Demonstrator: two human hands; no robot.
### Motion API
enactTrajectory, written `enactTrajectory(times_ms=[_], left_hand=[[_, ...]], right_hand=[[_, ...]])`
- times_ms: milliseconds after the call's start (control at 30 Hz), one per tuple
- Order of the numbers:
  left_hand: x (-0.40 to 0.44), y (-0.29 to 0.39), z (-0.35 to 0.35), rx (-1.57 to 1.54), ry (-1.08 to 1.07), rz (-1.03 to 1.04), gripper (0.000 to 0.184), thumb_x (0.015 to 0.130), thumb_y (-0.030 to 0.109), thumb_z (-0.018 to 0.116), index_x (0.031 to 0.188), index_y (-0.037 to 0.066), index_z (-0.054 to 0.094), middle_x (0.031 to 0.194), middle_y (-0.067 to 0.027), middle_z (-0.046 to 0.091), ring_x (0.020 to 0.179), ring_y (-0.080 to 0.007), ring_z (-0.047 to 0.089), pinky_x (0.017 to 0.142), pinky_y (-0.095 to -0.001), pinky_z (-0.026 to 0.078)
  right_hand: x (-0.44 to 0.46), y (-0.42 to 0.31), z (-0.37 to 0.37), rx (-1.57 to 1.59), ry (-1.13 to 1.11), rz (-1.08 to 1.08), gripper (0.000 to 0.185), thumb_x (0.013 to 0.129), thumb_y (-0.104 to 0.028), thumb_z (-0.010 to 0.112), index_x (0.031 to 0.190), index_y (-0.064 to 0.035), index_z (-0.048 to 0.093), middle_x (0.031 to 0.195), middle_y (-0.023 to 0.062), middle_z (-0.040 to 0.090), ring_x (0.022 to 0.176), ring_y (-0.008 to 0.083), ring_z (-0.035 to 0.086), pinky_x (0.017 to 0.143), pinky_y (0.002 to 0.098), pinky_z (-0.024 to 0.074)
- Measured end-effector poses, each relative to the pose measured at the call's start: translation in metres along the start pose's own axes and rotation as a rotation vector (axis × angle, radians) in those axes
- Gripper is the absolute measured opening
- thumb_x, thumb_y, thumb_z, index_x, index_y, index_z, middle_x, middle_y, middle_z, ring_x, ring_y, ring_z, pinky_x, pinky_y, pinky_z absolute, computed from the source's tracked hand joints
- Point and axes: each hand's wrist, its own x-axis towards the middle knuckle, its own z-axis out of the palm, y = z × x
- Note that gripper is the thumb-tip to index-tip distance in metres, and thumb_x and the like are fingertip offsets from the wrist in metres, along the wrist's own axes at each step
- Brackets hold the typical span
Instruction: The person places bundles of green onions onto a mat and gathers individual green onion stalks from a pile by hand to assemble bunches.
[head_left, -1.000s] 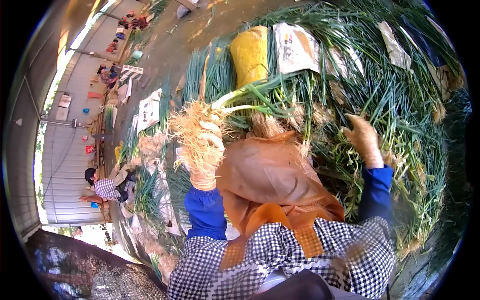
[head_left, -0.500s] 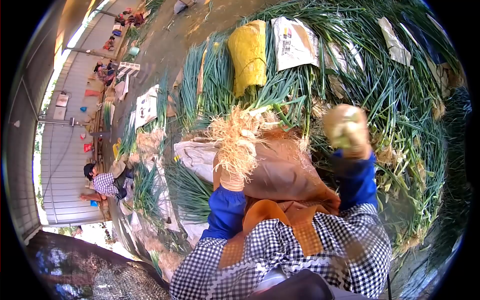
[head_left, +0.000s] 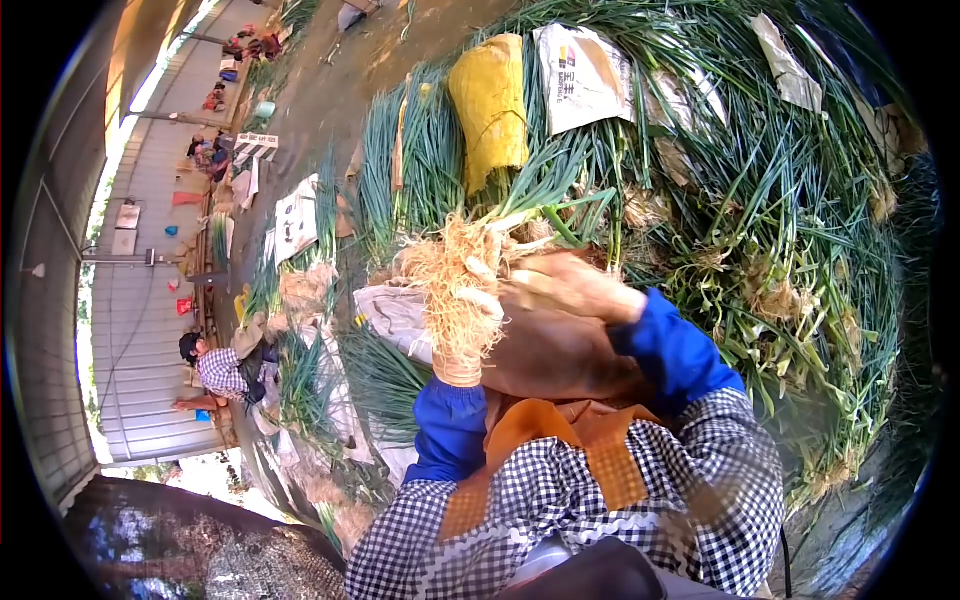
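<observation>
My left hand (head_left: pixel 478 308) is closed round a bunch of green onions (head_left: pixel 520 215), in front of the brown apron over my lap. Pale, shaggy roots (head_left: pixel 445 260) hang over the fingers and hide part of them. The green leaves point away to the upper right. My right hand (head_left: pixel 580 285), slightly blurred, is beside the bunch's white stalks with its fingers stretched toward them. Nothing shows in that hand, and whether its fingertips touch the stalks I cannot tell.
Green onions lie in heaps ahead and to the right, with a yellow sack (head_left: pixel 490 110) and a white printed sack (head_left: pixel 580 80) on them. Peeled leaf scraps (head_left: pixel 770 270) pile up at the right. Another person (head_left: pixel 220 370) sits at the left near more onions.
My right hand has come in from the scraps at the right to the bunch, and its fingers have straightened. My left hand keeps its hold, nearly in place.
</observation>
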Motion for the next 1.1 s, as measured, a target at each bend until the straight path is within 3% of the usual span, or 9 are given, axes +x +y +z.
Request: enactTrajectory(times_ms=[33, 233, 267, 533, 600, 733, 867, 933, 1100], left_hand=[[-0.002, 0.0, 0.001, 0.096, -0.02, 0.044, 0.047, 0.081, 0.013, 0.054, 0.126, 0.006, 0.044, 0.134, -0.009, 0.039, 0.098, -0.0186, 0.055, 0.059, -0.0232, 0.051], [-0.008, 0.021, -0.003, -0.109, -0.106, -0.08, 0.055, 0.079, 0.011, 0.057, 0.131, 0.01, 0.04, 0.134, -0.0114, 0.039, 0.094, -0.0179, 0.056, 0.058, -0.0233, 0.052], [-0.007, 0.019, -0.002, -0.112, -0.114, -0.088, 0.056, 0.079, 0.011, 0.057, 0.132, 0.01, 0.039, 0.133, -0.0122, 0.039, 0.093, -0.0182, 0.056, 0.058, -0.0239, 0.052], [-0.008, 0.002, -0.011, -0.038, -0.031, 0.002, 0.047, 0.083, 0.012, 0.05, 0.128, 0.006, 0.041, 0.127, -0.0126, 0.045, 0.097, -0.0197, 0.055, 0.06, -0.024, 0.053], [-0.017, 0.009, -0.022, 0.15, 0.094, 0.282, 0.048, 0.082, 0.016, 0.053, 0.128, 0.008, 0.042, 0.129, -0.0117, 0.043, 0.092, -0.022, 0.058, 0.055, -0.0232, 0.053], [-0.025, 0.012, -0.009, -0.066, -0.075, 0.097, 0.049, 0.08, 0.015, 0.056, 0.126, 0.006, 0.043, 0.128, -0.0113, 0.044, 0.09, -0.0221, 0.059, 0.055, -0.0246, 0.054], [-0.032, 0.025, 0.014, -0.123, -0.174, 0.07, 0.051, 0.074, 0.013, 0.062, 0.12, 0.004, 0.044, 0.117, -0.0106, 0.05, 0.08, -0.021, 0.061, 0.055, -0.025, 0.056], [-0.04, 0.033, 0.043, -0.038, -0.203, 0.094, 0.044, 0.075, 0.016, 0.063, 0.115, 0.003, 0.049, 0.112, -0.0101, 0.051, 0.078, -0.0187, 0.06, 0.055, -0.0243, 0.054], [-0.086, 0.062, 0.128, 0.091, -0.392, 0.252, 0.047, 0.069, 0.012, 0.065, 0.113, 0.003, 0.051, 0.111, -0.0095, 0.051, 0.083, -0.0161, 0.06, 0.059, -0.0245, 0.053]], right_hand=[[-0.019, -0.008, -0.006, -0.139, 0.066, -0.205, 0.034, 0.094, -0.029, 0.041, 0.08, -0.0017, 0.056, 0.069, 0.0063, 0.054, 0.068, 0.0137, 0.05, 0.062, 0.0291, 0.0423], [-0.144, -0.017, -0.089, -0.032, 0.561, 0.604, 0.026, 0.09, -0.026, 0.049, 0.083, -0.0023, 0.058, 0.066, 0.0052, 0.06, 0.052, 0.0124, 0.054, 0.046, 0.0237, 0.0455], [-0.15, -0.011, -0.088, -0.986, 0.525, 0.718, 0.027, 0.087, -0.029, 0.054, 0.094, -0.0031, 0.06, 0.082, 0.0088, 0.065, 0.063, 0.017, 0.06, 0.055, 0.0284, 0.0494], [0.01, 0.018, 0.003, 0.337, -0.078, 0.305, 0.041, 0.09, -0.038, 0.048, 0.112, -0.005, 0.056, 0.077, 0.0074, 0.061, 0.063, 0.0152, 0.057, 0.059, 0.0276, 0.0482], [0.003, -0.005, 0.011, 0.15, -0.119, 0.041, 0.033, 0.092, -0.034, 0.043, 0.087, -0.0045, 0.056, 0.063, 0.0033, 0.053, 0.054, 0.0134, 0.05, 0.053, 0.0267, 0.0423], [-0.055, -0.035, -0.016, 0.529, -0.045, -0.268, 0.045, 0.089, -0.029, 0.046, 0.05, -0.0073, 0.053, 0.045, 0.0028, 0.052, 0.037, 0.0137, 0.045, 0.04, 0.0262, 0.0357], [-0.103, 0.025, -0.078, -0.25, 0.404, 0.511, 0.03, 0.09, -0.026, 0.049, 0.081, 0.0006, 0.06, 0.073, 0.0063, 0.063, 0.056, 0.0105, 0.053, 0.051, 0.0241, 0.0429], [-0.097, 0.053, -0.066, -0.361, 0.659, 0.429, 0.027, 0.089, -0.024, 0.052, 0.093, 0.0021, 0.06, 0.083, 0.0059, 0.063, 0.062, 0.0108, 0.054, 0.058, 0.0247, 0.0442], [-0.006, 0.036, -0.026, -0.039, 0.378, 0.347, 0.027, 0.089, -0.023, 0.052, 0.1, 0.0002, 0.061, 0.078, 0.0022, 0.06, 0.069, 0.0098, 0.053, 0.062, 0.0246, 0.0438]])
